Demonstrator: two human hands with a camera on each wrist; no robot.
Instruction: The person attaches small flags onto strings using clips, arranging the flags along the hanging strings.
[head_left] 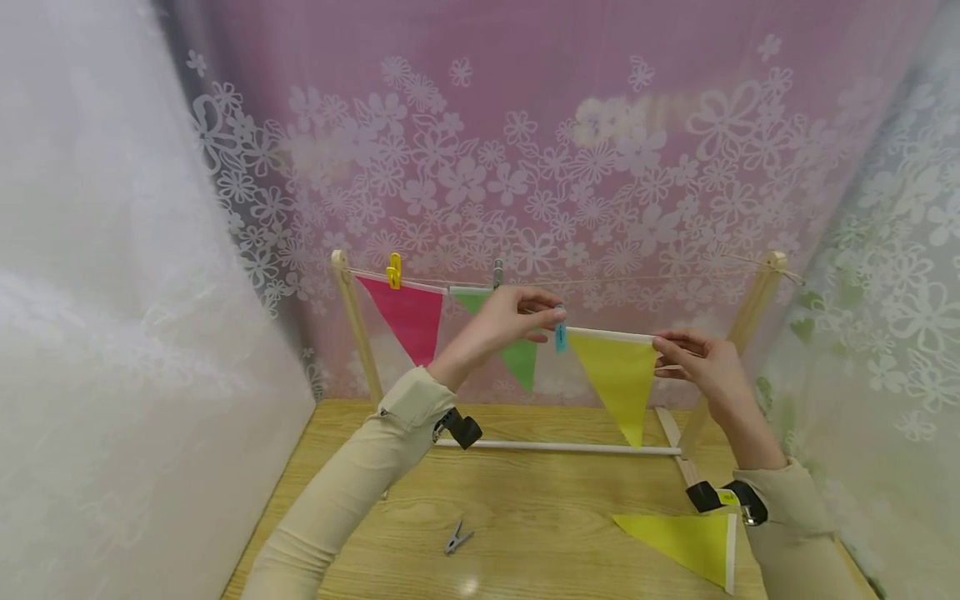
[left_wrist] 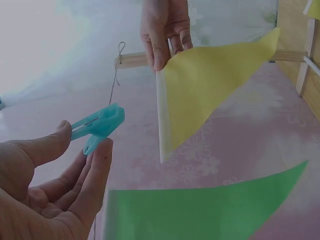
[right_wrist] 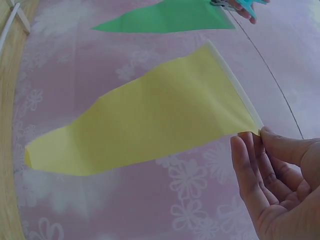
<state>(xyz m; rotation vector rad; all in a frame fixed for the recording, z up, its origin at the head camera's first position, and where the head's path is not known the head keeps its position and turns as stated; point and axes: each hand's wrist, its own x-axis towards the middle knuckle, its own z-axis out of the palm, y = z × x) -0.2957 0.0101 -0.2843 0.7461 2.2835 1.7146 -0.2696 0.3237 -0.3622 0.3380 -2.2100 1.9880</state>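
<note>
My left hand point(head_left: 517, 317) pinches a light blue clothespin point(left_wrist: 102, 125) by its handles, thumb on one side and fingers on the other. To its right, my right hand point(head_left: 701, 362) pinches the upper right corner of a yellow triangular flag point(head_left: 618, 371), which hangs point down from its white top band. In the left wrist view the clothespin and the flag are apart. A string point(head_left: 645, 277) runs behind them. Left of the yellow flag hang a green flag point(head_left: 519, 362) under a grey clothespin point(head_left: 498, 272) and a red flag point(head_left: 411, 317) under a yellow clothespin point(head_left: 394, 272).
Two wooden posts point(head_left: 753, 304) hold the string, with a white rod point(head_left: 570, 447) low between them. On the wooden table point(head_left: 375, 550) lie a grey clothespin point(head_left: 457, 538) and a second yellow flag point(head_left: 690, 546). Flowered curtains point(head_left: 525, 100) stand behind and beside.
</note>
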